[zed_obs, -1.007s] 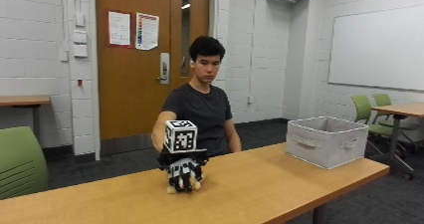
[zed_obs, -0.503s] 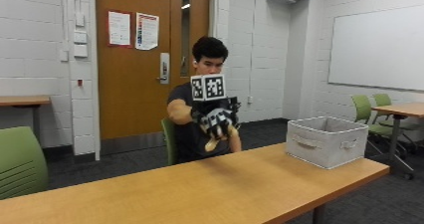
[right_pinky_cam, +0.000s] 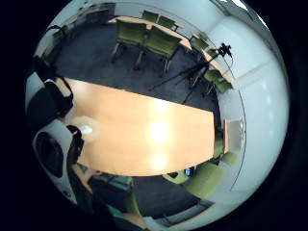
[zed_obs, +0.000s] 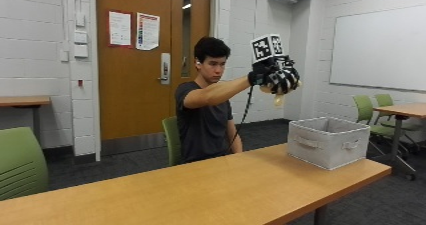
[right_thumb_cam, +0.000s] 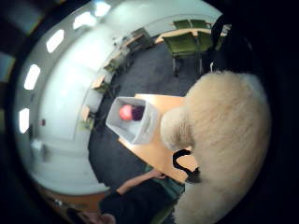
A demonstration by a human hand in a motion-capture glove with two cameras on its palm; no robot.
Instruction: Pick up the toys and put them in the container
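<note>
Plush toy (right_thumb_cam: 224, 140), cream and fluffy, sits clasped in our gloved right hand (zed_obs: 275, 78), raised high, short of the container (zed_obs: 327, 141) on the table (zed_obs: 200, 185). We judge it light, soft, compressible; grip the body, not limbs.

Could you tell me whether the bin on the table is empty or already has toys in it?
Not empty. The thumb-side palm view looks down into the bin and shows a red toy and a dark purple one inside. The gloved hand holds a cream plush high.
</note>
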